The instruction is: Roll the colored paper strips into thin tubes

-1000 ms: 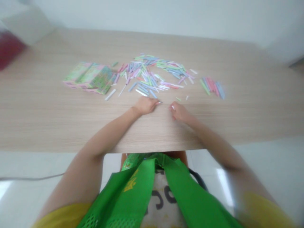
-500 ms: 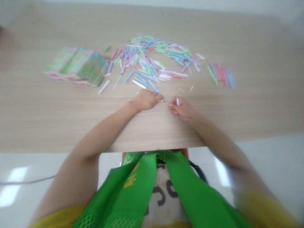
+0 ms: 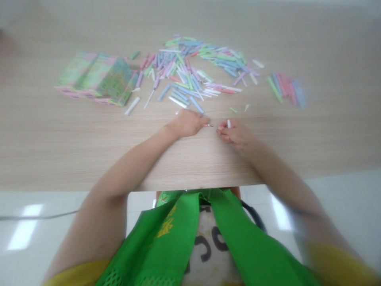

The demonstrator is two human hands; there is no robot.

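Note:
Near the front of the table (image 3: 190,167), my left hand (image 3: 189,123) is closed on a slim pen part with a dark pointed tip (image 3: 210,125). That tip sticks out past the fingers toward my right hand. A short gap to the right, my right hand (image 3: 235,134) pinches a small white piece, perhaps a pen cap (image 3: 229,124), whose end shows above the fingers. The two held pieces are apart. Beyond both hands lies a heap of pastel pen parts (image 3: 184,75), blurred, in blue, green, pink, purple and white.
Green and pink printed boxes (image 3: 95,77) are stacked on the left. A small group of green, pink and blue pen parts (image 3: 286,88) lies at the right. A loose white piece (image 3: 132,106) rests in front of the boxes, and a tiny green piece (image 3: 233,110) lies beyond my right hand.
The whole view has shifted slightly, so the table and its things appear a little farther right. Both hands keep nearly the same pose and gap, holding the same pieces.

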